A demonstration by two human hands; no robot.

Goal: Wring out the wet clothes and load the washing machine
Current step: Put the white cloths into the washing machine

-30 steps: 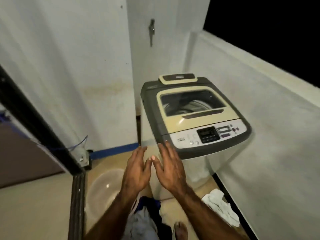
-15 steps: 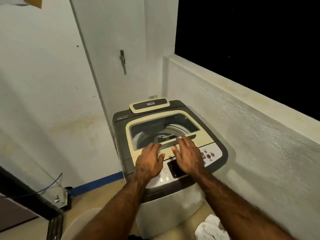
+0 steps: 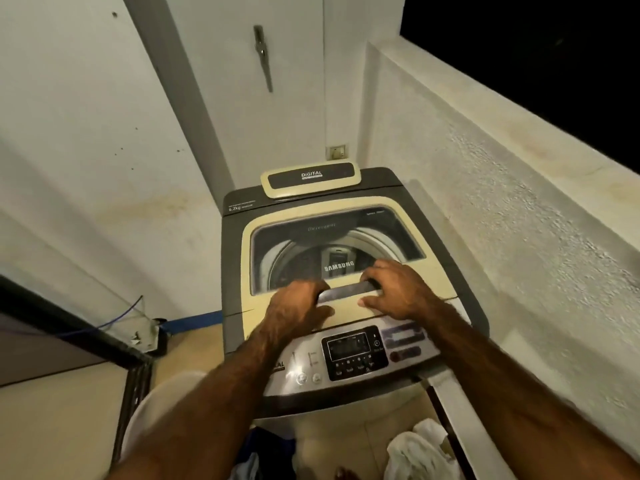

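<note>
Washing machine lid [image 3: 346,308], cream, windowed, shut: left hand [image 3: 294,311] and right hand [image 3: 398,289] newly on dark handle [image 3: 346,291], fingers [image 3: 375,273] curled; opening next.

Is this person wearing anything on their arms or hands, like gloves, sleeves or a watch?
No. The left hand and right hand are bare: no gloves, rings or watch show. The left forearm and right forearm are uncovered to the frame's edge; no sleeve shows.
</note>
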